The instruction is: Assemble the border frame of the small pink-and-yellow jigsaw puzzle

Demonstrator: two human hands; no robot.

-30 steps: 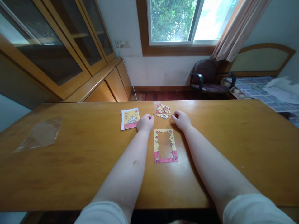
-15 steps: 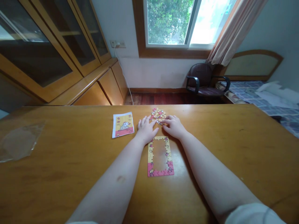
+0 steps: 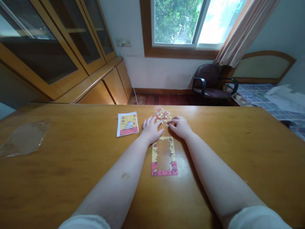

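My left hand (image 3: 152,129) lies with its fingers spread on the table, just left of a pile of loose jigsaw puzzle pieces (image 3: 164,115). On the pile's near right side, my right hand (image 3: 180,126) has its fingers curled, the tips closed on a small puzzle piece (image 3: 167,125) at the pile's edge. Nearer to me lies a joined puzzle border (image 3: 165,173), yellow above and pink below, with bare wood inside it. Part of its upper left corner is close under my left wrist. Left of my left hand is a picture sheet (image 3: 128,124) showing a white cartoon animal.
The wooden table (image 3: 221,146) carries a crumpled clear plastic bag (image 3: 26,136) at far left. Beyond the table's far edge are a dark armchair (image 3: 209,81), a bed (image 3: 257,95) and a glass-fronted cabinet (image 3: 95,68).
My right hand has drawn back slightly from the pile, with a puzzle piece now apart at its fingertips. My left hand stays spread in place. The whole view has shifted a little.
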